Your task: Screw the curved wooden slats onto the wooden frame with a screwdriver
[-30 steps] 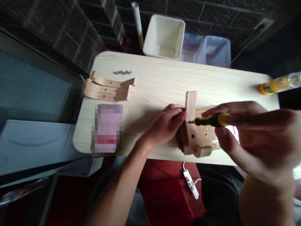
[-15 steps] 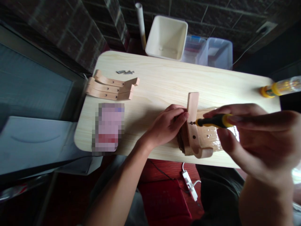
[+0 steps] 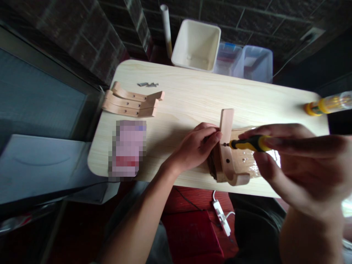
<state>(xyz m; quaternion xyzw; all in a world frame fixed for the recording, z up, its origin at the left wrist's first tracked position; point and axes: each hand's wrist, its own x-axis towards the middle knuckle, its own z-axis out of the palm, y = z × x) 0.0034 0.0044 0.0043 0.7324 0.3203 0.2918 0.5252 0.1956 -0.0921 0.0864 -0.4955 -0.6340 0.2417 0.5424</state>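
My right hand [image 3: 305,161] is closed around the black and yellow handle of a screwdriver [image 3: 253,143]. Its tip meets the upper hole of a curved wooden hook [image 3: 226,126], where a dark screw seems to sit. A lower hole in the hook shows dark. My left hand [image 3: 196,145] is closed on the edge of the hook and the wooden strip [image 3: 219,170] under it; its fingertips are partly hidden. Beneath these lies a cardboard box [image 3: 242,167] with clear tape and a few small light bits on top.
Several more wooden hooks [image 3: 132,104] lie at the table's left, with loose screws [image 3: 148,84] behind them. A blurred pink rectangular item [image 3: 127,146] is in front. A clear-topped yellow container [image 3: 327,104] lies at the right. Plastic bins [image 3: 196,44] stand beyond the table [image 3: 187,91].
The whole view has shifted slightly. Both hands keep their grips, and the screwdriver tip stays at the hook's upper hole.
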